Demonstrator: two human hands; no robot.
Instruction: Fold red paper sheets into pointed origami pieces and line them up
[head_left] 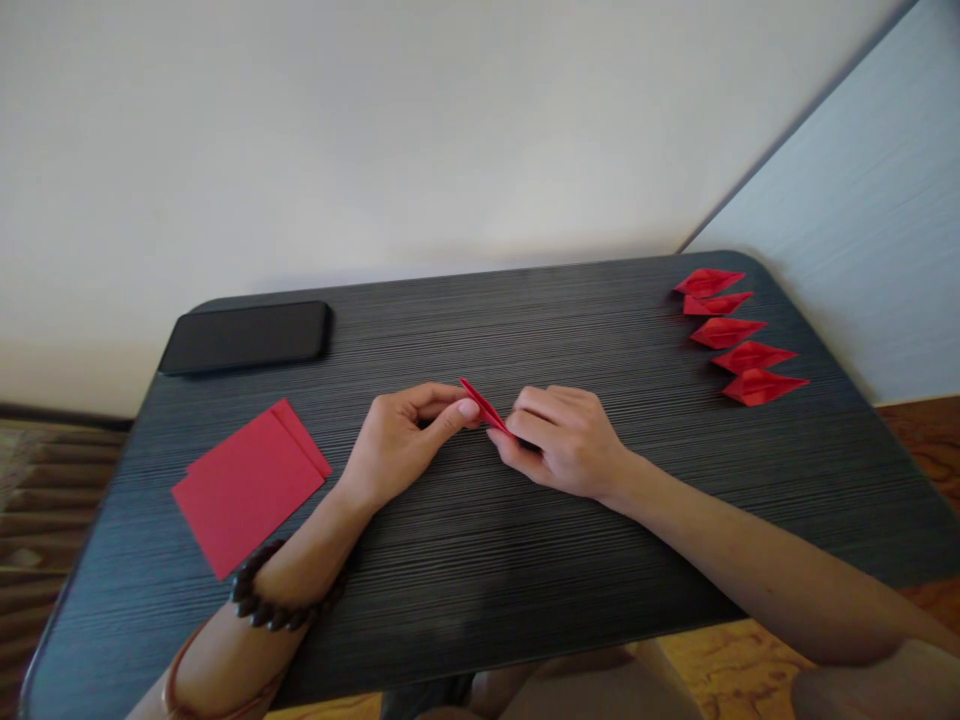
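A small folded piece of red paper (pixel 486 406) is held between my two hands above the middle of the table. My left hand (pixel 409 435) pinches its upper left end, the thumb lying on the near side. At its lower right end, the thumb and curled fingers of my right hand (pixel 559 435) grip the paper. The piece is narrow and tilted, with its layers seen nearly edge-on. Part of it is hidden behind the fingers. Beside my left forearm lie flat red paper sheets (pixel 251 485), loosely stacked.
Several folded red paper pieces (pixel 757 387) with pointed ends stand in a row at the right of the dark table (pixel 480 570). A black phone (pixel 246 337) lies at the back left. A pale wall (pixel 420 130) rises along the table's far edge.
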